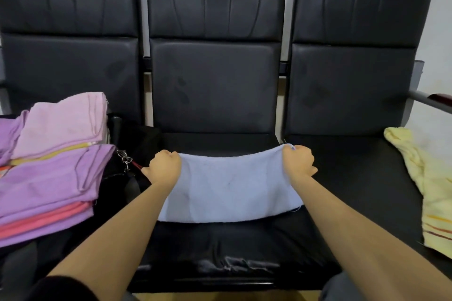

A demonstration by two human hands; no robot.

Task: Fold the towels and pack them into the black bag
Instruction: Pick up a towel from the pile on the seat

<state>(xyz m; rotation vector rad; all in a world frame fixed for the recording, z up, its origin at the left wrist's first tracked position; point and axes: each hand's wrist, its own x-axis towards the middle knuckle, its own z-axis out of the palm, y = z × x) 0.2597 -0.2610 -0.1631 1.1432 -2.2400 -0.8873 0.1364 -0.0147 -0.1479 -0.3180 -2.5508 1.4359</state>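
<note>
A light blue towel (230, 186) lies spread over the middle black seat (220, 239). My left hand (165, 166) grips its far left corner and my right hand (298, 161) grips its far right corner, so the far edge is lifted and stretched between them. On the left seat, folded pink, purple and coral towels (51, 166) sit in a stack on top of the black bag (127, 154), which shows beside and under the pile with a metal clip on it.
A crumpled pale yellow towel (430, 190) with orange stripes lies on the right seat (354, 178). Three black seat backs stand against the wall behind. A metal armrest (433, 101) sticks out at the far right.
</note>
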